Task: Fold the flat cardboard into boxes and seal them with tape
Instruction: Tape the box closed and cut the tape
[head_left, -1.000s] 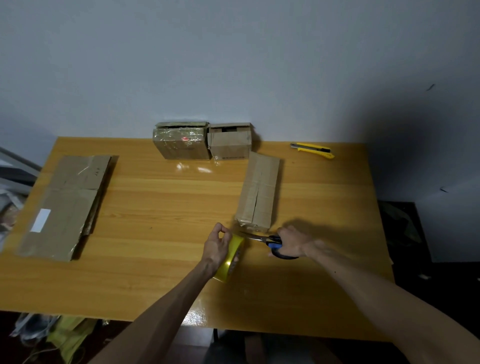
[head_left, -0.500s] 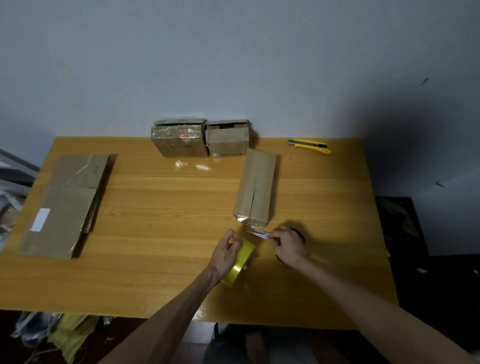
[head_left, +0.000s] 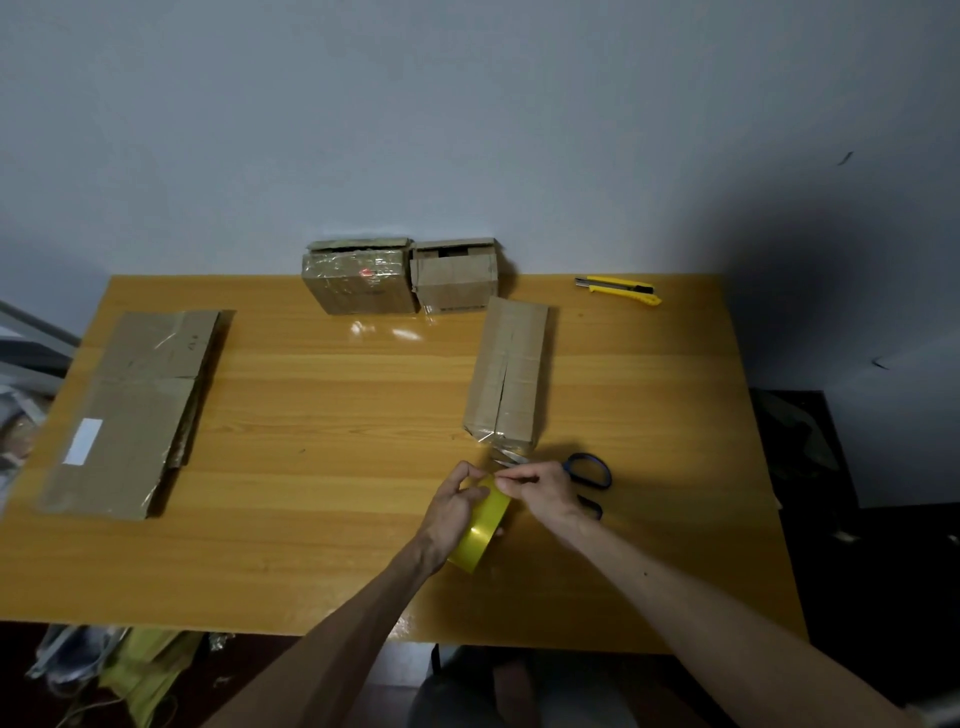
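Scissors (head_left: 605, 475) dropped; R hand (head_left: 545, 493) pinches tape roll (head_left: 483, 535); box (head_left: 506, 374) lengthwise toward wall.

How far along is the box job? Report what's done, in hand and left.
Done: a taped box and a second box stand at the back. In hand: the left hand grips the tape roll; the right hand pinches its free end near the long box; scissors lie beside. Left: the flat cardboard stack, not yet folded.

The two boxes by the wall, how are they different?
The left box is covered in shiny clear tape with a red mark; the right box is plain dull cardboard. The left box looks wider than the right box. Both are brown cardboard, standing side by side.
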